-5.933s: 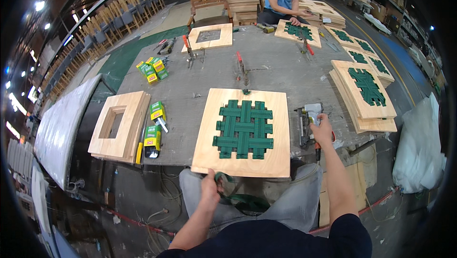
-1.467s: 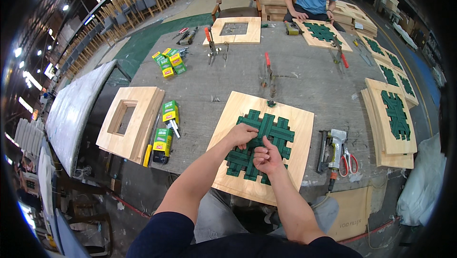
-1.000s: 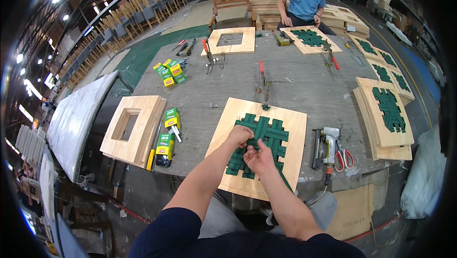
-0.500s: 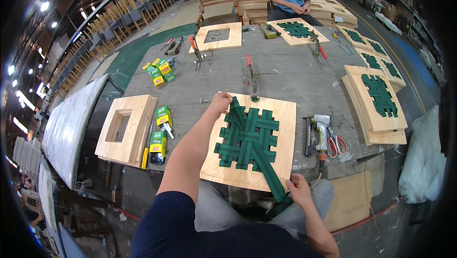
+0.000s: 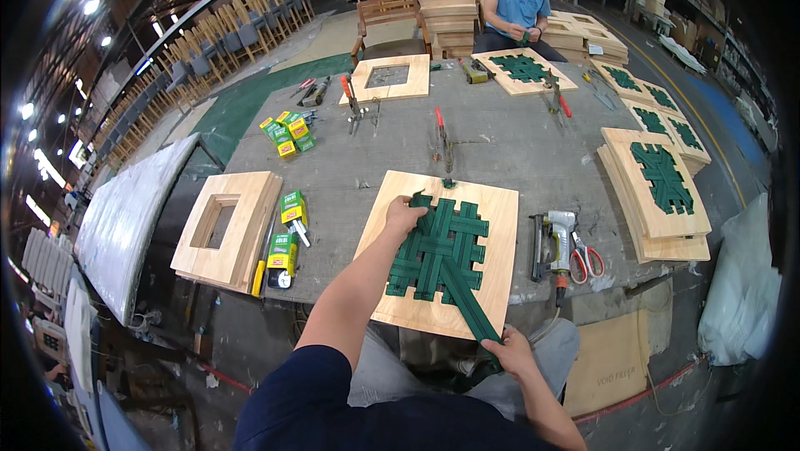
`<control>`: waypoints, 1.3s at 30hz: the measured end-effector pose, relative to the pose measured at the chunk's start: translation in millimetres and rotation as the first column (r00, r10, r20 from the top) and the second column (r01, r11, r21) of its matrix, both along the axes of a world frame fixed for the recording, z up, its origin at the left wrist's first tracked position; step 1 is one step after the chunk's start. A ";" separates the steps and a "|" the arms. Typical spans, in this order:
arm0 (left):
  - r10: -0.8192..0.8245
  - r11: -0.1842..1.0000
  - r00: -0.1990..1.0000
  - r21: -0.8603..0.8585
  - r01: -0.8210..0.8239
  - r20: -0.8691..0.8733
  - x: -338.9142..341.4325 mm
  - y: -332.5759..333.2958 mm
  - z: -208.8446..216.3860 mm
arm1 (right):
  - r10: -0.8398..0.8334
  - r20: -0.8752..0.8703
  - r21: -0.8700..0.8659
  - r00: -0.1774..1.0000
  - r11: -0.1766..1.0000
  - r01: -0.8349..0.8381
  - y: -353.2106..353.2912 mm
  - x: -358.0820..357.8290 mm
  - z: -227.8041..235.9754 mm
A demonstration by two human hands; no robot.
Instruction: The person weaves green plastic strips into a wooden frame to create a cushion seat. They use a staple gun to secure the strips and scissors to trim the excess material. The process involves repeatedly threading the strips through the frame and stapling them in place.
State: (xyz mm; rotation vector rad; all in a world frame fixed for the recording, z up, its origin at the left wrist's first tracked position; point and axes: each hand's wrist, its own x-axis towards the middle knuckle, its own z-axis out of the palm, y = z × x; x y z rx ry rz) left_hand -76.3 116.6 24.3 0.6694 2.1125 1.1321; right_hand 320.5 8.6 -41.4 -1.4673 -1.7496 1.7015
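Pinching green webbing (image 5: 469,303): left hand (image 5: 404,216) over wooden panel (image 5: 499,239), upper left; right hand (image 5: 511,353) by near right corner.

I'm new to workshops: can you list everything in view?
worktable: one, grey, centre
woven panel: one, tan/green, near edge
diagonal strap: one, green, across woven panel
staple gun: one, silver, right
scissors: one, red-handled, beside staple gun
clamps: three, red-handled, far half
frame stack: one, tan, left
panel stack: one, tan/green, right
boxes: several, green/yellow, left
co-worker: one, blue-shirted, far side
armchair: one, brown, behind worktable
chairs: many, grey, background
left grip: one, bare, woven panel's upper left
right grip: one, bare, on diagonal strap
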 end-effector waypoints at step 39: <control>0.001 0.910 0.916 0.380 -0.168 0.401 -11.0 -40.6 10.5 | -0.030 0.002 0.405 1.000 0.914 0.026 52.3 -9.2 47.6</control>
